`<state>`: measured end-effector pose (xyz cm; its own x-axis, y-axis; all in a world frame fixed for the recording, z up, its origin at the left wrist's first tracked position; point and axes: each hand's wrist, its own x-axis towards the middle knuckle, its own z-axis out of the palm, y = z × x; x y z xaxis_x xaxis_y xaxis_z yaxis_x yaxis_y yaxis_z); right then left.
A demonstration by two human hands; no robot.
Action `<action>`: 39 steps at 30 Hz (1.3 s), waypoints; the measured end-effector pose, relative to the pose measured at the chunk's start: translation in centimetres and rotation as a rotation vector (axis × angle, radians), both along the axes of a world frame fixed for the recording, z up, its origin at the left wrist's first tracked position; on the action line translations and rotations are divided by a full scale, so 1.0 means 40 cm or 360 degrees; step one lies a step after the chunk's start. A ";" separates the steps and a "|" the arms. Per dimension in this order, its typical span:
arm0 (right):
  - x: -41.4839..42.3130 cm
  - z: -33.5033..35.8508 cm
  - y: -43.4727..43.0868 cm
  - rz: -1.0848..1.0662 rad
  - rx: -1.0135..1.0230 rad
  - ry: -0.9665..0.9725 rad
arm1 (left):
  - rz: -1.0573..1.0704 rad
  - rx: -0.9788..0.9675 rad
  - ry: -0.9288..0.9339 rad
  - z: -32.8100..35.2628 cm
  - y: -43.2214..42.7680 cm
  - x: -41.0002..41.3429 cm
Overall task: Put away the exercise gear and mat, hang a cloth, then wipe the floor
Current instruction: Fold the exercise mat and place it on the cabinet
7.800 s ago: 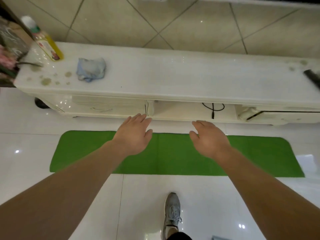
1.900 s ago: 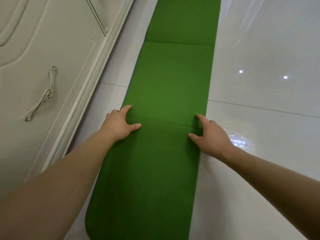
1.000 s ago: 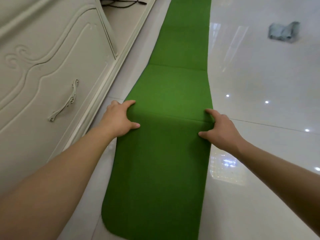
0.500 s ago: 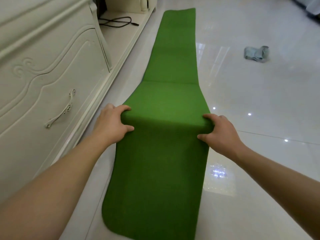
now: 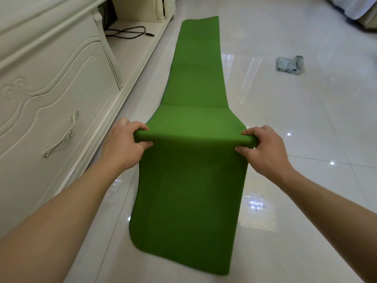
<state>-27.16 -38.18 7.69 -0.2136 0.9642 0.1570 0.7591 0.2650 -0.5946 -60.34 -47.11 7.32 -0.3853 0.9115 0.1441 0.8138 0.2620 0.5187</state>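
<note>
Beside the cabinet (image 5: 51,94) on the floor (image 5: 306,119), my left hand (image 5: 124,144) and right hand (image 5: 263,148) grip both edges of the mat (image 5: 189,180), lifted at a crease; it looks light, floppy and foldable.

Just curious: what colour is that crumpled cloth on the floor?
The cloth is pale blue-grey; head view.

Person in view from the forearms down only: left hand (image 5: 124,145) and right hand (image 5: 265,149), with both forearms running to the frame edge. The forearms are bare along their whole visible length; hands and fingers (image 5: 250,132) are likewise uncovered. Nail detail is too blurred to record.
</note>
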 end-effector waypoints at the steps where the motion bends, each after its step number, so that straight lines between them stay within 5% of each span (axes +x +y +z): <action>1: 0.003 -0.006 0.003 0.0006 0.0005 0.0011 | -0.0006 0.0004 -0.0012 -0.001 0.001 0.002; 32: 0.038 -0.001 0.012 0.0079 -0.0392 0.0501 | -0.0192 0.0033 -0.0885 0.043 -0.013 -0.006; 39: 0.016 0.032 0.011 0.0041 -0.0586 0.0893 | -0.0102 0.0052 -0.1050 0.030 -0.028 -0.001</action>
